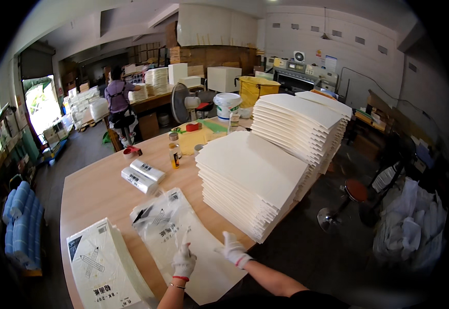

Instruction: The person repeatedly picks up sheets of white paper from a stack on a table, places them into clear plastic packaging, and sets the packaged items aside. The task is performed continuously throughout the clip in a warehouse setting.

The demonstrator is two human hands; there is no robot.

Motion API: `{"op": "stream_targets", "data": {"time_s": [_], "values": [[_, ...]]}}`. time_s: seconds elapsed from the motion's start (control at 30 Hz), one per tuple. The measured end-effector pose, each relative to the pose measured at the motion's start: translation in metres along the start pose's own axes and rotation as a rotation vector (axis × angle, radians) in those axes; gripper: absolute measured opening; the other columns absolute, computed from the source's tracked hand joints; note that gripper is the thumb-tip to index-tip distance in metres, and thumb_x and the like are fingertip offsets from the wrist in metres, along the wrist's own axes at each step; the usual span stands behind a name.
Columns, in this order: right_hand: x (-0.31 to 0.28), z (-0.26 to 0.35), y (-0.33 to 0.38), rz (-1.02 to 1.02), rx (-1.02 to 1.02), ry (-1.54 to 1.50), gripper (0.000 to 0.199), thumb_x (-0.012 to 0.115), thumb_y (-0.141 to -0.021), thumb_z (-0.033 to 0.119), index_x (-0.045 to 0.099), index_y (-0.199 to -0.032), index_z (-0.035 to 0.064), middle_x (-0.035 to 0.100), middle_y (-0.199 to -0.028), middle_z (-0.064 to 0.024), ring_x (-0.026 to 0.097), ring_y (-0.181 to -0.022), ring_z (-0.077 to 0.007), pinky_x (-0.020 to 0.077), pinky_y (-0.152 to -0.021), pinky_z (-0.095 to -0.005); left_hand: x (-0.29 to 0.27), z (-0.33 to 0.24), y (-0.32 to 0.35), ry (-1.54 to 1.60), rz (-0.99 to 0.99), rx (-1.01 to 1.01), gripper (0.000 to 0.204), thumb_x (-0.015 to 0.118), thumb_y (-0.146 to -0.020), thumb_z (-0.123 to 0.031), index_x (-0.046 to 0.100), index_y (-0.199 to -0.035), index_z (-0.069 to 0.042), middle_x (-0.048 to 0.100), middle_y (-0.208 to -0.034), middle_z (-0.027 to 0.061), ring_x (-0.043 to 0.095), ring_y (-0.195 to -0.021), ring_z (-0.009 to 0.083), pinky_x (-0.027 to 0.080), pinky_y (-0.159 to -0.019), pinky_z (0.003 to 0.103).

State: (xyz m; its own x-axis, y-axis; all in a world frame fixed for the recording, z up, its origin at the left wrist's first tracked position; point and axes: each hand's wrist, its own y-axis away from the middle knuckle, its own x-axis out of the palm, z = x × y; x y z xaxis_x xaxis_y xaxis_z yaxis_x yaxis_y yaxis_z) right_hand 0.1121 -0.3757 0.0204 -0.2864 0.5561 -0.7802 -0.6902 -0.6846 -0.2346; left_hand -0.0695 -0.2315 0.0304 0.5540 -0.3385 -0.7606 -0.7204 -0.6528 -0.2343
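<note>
A clear printed plastic bag (157, 217) lies on the table in front of me, with a large white paper sheet or thin stack (211, 275) at its near end. How far the paper sits inside the bag I cannot tell. My left hand (184, 262), in a white glove, is over the paper with its index finger stretched out toward the bag. At the paper's right edge is my gloved right hand (233, 251), thumb raised and fingers pointing left. Neither hand visibly holds anything. Left of them sits a pile of wrapped paper packs (98, 262).
Tall layered stacks of white paper (252, 170) stand on the table's right side. Two plastic rolls (143, 176), bottles (174, 155) and a tape dispenser (131, 152) are farther back. A stool (355, 190) stands right; a person (119, 98) works at a far table.
</note>
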Motion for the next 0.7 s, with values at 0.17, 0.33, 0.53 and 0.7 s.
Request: {"op": "stream_targets", "data": {"time_s": [0.17,0.33,0.53,0.7], "values": [[0.048,0.014,-0.070,0.509,0.299,0.143,0.052,0.033,-0.103,0.046,0.052,-0.133,0.0089,0.065,-0.128,-0.0253,0.063,-0.118,-0.0442,0.0467,-0.100,-0.0559,0.031,0.076,0.031,-0.626,-0.353,0.401,0.036,0.061,-0.092,-0.008,0.057,-0.128,-0.013,0.069,-0.098,0.0117,0.065,-0.094,0.0326,0.054,-0.081,0.044],[0.046,-0.020,-0.054,0.449,0.025,0.004,0.044,0.043,-0.102,0.035,0.037,-0.140,0.0122,0.068,-0.113,-0.0280,0.068,-0.103,-0.0439,0.0499,-0.087,-0.0584,-0.015,0.118,0.040,0.831,-0.536,-0.582,0.026,0.055,-0.097,-0.012,0.058,-0.122,-0.011,0.068,-0.100,0.0110,0.064,-0.097,0.0289,0.054,-0.083,0.042],[0.009,-0.038,0.027,0.748,-0.086,0.024,0.088,0.049,-0.102,0.037,-0.008,-0.162,0.0067,0.069,-0.088,-0.0299,0.066,-0.076,-0.0457,0.0504,-0.074,-0.0547,-0.026,0.099,0.142,0.638,-0.301,-0.529,0.022,0.055,-0.093,-0.006,0.059,-0.114,-0.008,0.065,-0.095,0.0112,0.063,-0.091,0.0272,0.053,-0.079,0.039],[-0.110,0.016,0.124,0.830,0.039,-0.032,0.082,0.053,-0.101,0.034,0.005,-0.163,0.0077,0.070,-0.097,-0.0309,0.069,-0.085,-0.0463,0.0529,-0.076,-0.0554,-0.040,0.051,0.248,0.402,-0.071,-0.386,0.019,0.055,-0.089,-0.002,0.059,-0.107,-0.006,0.063,-0.090,0.0114,0.061,-0.086,0.0257,0.052,-0.076,0.037]]}}
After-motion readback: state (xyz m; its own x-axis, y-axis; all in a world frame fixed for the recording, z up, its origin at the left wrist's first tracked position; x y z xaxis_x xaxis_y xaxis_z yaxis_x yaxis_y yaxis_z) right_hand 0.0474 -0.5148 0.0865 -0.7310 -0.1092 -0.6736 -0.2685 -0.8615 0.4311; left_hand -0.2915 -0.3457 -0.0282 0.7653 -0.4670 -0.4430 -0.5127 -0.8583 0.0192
